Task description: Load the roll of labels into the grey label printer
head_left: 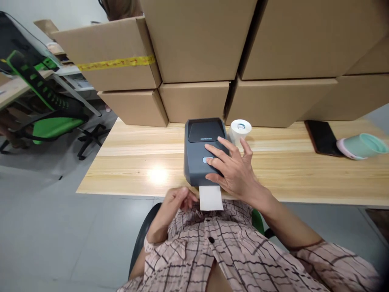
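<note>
A dark grey label printer (197,170) sits at the front edge of the wooden table. My right hand (235,170) rests over its top with fingers spread, one fingertip at the light blue button (207,159). That hand is open and holds nothing. Out of the printer's front hangs a blank white label (211,198), reaching past the table edge. Just left of the label, my left hand (179,198) hovers by the edge, its fingers loosely bent and a little apart, with nothing visible in them. Behind my right hand stands a white label roll (240,129), touching or very near the printer.
Stacked cardboard boxes (194,48) line the back of the wooden table (130,162). On the right lie a dark phone (323,137) and a mint-and-pink cup (361,146) on its side. A green office chair (54,125) stands at left. Part of a person's head (123,8) shows behind the boxes.
</note>
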Demonstrator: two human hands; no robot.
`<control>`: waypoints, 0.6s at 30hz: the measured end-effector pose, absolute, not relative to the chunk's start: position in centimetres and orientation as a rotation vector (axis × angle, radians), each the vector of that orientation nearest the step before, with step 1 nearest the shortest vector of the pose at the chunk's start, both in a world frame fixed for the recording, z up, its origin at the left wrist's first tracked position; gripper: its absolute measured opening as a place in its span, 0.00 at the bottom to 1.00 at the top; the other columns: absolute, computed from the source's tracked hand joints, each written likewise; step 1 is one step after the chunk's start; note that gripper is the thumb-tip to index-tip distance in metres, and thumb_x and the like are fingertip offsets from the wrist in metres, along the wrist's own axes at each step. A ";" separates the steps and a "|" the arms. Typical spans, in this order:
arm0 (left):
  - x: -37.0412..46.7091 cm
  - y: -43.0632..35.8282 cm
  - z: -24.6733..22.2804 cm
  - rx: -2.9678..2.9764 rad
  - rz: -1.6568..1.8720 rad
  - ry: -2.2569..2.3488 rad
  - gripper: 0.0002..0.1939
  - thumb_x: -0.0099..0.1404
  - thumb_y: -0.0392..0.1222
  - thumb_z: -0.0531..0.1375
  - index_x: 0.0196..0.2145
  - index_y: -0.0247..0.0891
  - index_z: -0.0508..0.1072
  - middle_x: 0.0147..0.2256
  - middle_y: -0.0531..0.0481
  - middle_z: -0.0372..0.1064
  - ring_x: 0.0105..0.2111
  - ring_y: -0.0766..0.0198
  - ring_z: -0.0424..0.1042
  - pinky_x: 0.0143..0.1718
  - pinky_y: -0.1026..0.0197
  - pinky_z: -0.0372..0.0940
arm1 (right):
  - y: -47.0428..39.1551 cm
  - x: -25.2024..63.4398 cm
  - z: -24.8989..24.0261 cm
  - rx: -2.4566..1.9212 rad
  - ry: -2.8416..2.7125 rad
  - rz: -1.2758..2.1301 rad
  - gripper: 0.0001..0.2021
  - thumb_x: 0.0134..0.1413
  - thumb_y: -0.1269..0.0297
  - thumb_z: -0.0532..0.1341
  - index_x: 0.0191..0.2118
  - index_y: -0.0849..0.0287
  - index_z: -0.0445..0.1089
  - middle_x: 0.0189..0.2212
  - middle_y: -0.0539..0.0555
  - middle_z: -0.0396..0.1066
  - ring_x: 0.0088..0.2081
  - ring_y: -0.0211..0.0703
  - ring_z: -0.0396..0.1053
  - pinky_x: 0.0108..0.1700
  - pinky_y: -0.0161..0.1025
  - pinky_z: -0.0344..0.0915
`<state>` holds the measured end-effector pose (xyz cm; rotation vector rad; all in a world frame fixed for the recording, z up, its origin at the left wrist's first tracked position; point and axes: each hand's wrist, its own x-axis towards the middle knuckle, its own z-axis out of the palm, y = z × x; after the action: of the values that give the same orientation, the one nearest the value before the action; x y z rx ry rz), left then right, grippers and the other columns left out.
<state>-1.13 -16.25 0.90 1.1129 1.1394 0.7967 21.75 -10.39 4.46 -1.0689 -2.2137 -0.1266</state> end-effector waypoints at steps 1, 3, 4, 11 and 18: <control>-1.7 -16.0 1.2 1.112 0.883 1.190 0.31 0.64 0.68 0.60 0.26 0.35 0.80 0.19 0.50 0.68 0.18 0.68 0.62 0.22 0.64 0.53 | -10.4 21.8 4.4 -1.055 -2.218 -0.126 0.19 0.70 0.44 0.52 0.47 0.49 0.73 0.60 0.51 0.74 0.68 0.59 0.58 0.70 0.66 0.38; -2.6 -15.6 1.6 1.113 1.055 1.275 0.25 0.66 0.62 0.62 0.28 0.36 0.81 0.21 0.51 0.68 0.20 0.68 0.62 0.23 0.64 0.55 | -10.8 22.3 4.1 -1.048 -2.170 -0.094 0.19 0.70 0.44 0.52 0.51 0.48 0.71 0.63 0.54 0.70 0.69 0.59 0.57 0.69 0.67 0.42; -3.0 -15.3 1.7 1.111 1.129 1.300 0.23 0.66 0.60 0.62 0.28 0.37 0.81 0.21 0.51 0.68 0.21 0.68 0.62 0.23 0.64 0.56 | -11.1 22.6 3.8 -1.040 -2.133 -0.065 0.20 0.70 0.43 0.51 0.54 0.48 0.70 0.65 0.56 0.67 0.70 0.59 0.56 0.69 0.67 0.46; -2.8 -10.6 2.1 1.086 1.433 1.284 0.13 0.65 0.51 0.64 0.39 0.39 0.80 0.34 0.48 0.74 0.33 0.64 0.72 0.30 0.64 0.67 | -10.1 24.0 4.5 -0.914 -2.017 -0.050 0.32 0.69 0.39 0.45 0.73 0.39 0.44 0.76 0.55 0.40 0.73 0.62 0.48 0.67 0.67 0.54; 0.0 -3.5 1.5 1.316 1.287 1.222 0.28 0.60 0.48 0.67 0.57 0.43 0.71 0.62 0.40 0.67 0.59 0.52 0.68 0.57 0.49 0.68 | -0.8 23.1 11.4 -0.859 -1.878 0.011 0.33 0.69 0.37 0.42 0.73 0.43 0.46 0.69 0.57 0.58 0.68 0.59 0.60 0.65 0.62 0.62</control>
<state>0.03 -3.54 1.55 1.3163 1.2217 1.2865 23.13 -0.83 11.39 -0.8593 -1.8781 0.0113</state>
